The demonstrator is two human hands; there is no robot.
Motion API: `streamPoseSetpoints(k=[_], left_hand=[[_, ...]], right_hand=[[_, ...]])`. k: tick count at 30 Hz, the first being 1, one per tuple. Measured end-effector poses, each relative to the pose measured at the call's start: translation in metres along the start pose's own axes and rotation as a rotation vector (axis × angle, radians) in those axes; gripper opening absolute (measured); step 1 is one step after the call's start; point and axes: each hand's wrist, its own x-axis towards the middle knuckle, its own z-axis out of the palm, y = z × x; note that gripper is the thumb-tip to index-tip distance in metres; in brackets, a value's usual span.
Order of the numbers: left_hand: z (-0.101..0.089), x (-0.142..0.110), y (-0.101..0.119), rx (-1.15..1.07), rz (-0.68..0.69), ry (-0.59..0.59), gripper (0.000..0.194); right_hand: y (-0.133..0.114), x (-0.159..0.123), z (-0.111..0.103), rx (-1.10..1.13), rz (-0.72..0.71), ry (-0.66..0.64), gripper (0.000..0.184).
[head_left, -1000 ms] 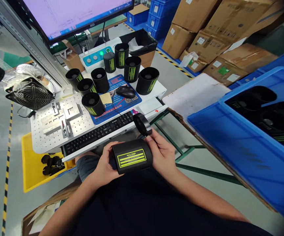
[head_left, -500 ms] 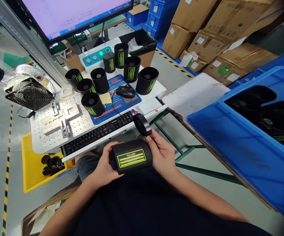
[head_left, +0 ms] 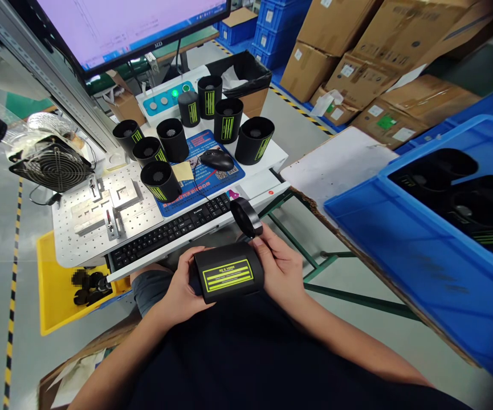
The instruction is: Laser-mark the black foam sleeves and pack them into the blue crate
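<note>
Over my lap I hold a black cylinder lying on its side, its yellow-green striped label facing up. My left hand wraps around its left end. My right hand grips its right end, and a black round cap sticks up above that hand's fingertips. Several similar black cylinders stand upright on the white table ahead, around a black mouse on a blue mat.
A keyboard sits on a tray just above my hands, beside a perforated metal fixture plate. A monitor hangs above. A blue bin with black parts stands right; a yellow bin lies left. Cardboard boxes stack behind.
</note>
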Motion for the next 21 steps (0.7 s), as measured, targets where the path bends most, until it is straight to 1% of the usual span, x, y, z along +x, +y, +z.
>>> streamPoseSetpoints(k=[15,18,21], left_hand=[[0.0017,-0.0001,0.0017,0.003,-0.006,0.006,0.092],[0.0014,-0.0007,0.0014,0.016,-0.026,0.018,0.094],[0.0004,-0.0013,-0.0008,-0.023,-0.048,0.018,0.098]], right_hand=[[0.0058,-0.0010,-0.0004,-0.018,-0.018,0.020,0.042],[0.0065,-0.0008,-0.0008,-0.028,-0.015,0.010,0.043],[0.0066,-0.0009,-0.0005,-0.016,-0.017,-0.001,0.042]])
